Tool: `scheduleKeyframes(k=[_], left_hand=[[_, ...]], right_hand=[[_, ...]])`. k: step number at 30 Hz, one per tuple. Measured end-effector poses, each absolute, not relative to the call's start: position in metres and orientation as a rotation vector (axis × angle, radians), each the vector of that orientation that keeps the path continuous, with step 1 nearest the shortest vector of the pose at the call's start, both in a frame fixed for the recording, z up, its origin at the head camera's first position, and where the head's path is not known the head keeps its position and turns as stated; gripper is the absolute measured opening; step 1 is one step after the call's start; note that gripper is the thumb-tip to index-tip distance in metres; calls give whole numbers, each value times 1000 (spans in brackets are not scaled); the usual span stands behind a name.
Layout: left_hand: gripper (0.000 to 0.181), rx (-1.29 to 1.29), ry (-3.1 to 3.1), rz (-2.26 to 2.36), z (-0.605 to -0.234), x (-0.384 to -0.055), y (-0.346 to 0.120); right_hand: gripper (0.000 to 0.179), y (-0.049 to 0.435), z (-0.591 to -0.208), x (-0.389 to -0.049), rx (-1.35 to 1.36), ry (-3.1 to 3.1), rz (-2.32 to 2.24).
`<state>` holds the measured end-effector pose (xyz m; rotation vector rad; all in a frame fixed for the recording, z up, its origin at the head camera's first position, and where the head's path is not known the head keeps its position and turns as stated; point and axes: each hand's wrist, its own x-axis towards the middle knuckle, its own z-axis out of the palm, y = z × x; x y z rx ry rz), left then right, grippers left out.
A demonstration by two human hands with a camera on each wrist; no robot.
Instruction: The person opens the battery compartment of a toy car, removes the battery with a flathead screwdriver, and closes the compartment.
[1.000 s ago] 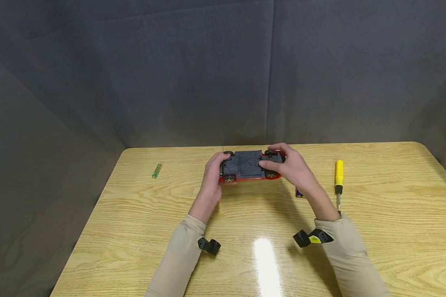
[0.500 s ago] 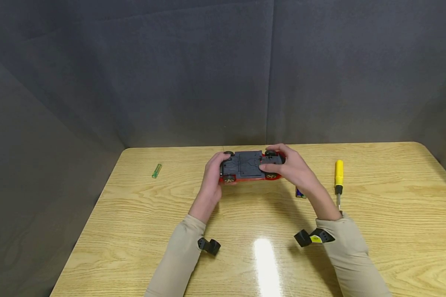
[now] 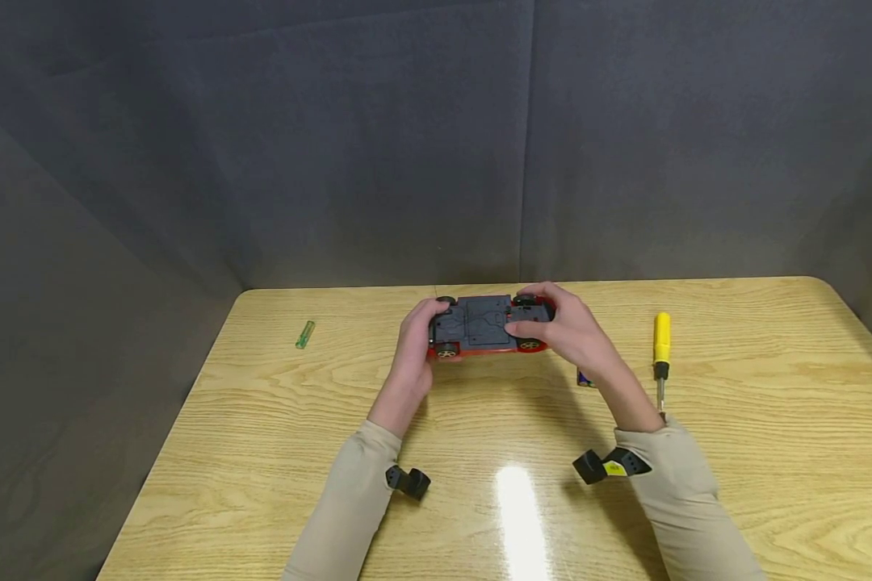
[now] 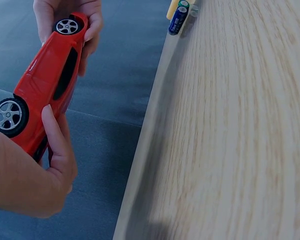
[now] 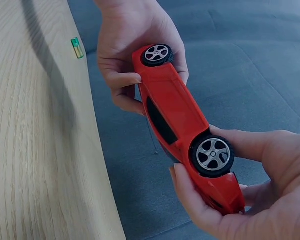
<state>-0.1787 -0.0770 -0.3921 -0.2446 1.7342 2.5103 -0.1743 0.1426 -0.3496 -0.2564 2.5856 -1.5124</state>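
A red toy car (image 3: 488, 320) is held bottom up above the table, its dark grey underside facing the head camera. My left hand (image 3: 412, 343) grips one end, with the thumb near a wheel on the underside. The other end is in my right hand (image 3: 577, 331), whose thumb lies on the underside beside the edge of a raised panel. Seen from the right wrist, the car's red side (image 5: 172, 100) and silver-spoked wheels show, with fingers curled round both ends. The left wrist view shows the red body (image 4: 45, 75) between both hands.
A yellow-handled screwdriver (image 3: 662, 343) lies on the wooden table (image 3: 262, 452) at the right. Blue batteries (image 4: 178, 21) lie near it, partly behind my right wrist in the head view. A small translucent green piece (image 3: 305, 335) lies at the left. Dark cloth (image 3: 378, 161) hangs behind.
My right thumb has slid slightly toward me on the car's underside, and the fingers of that hand have shifted a little left. The left hand and the car hold almost still.
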Motion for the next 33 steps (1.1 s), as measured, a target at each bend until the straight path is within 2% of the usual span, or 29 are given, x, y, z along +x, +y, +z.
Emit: scheduleKeyframes(k=[33], left_hand=[[24,-281,1715,2496,-392,-178,-76]], right_hand=[[65,143,-351,-175,-253,2662,-1492]])
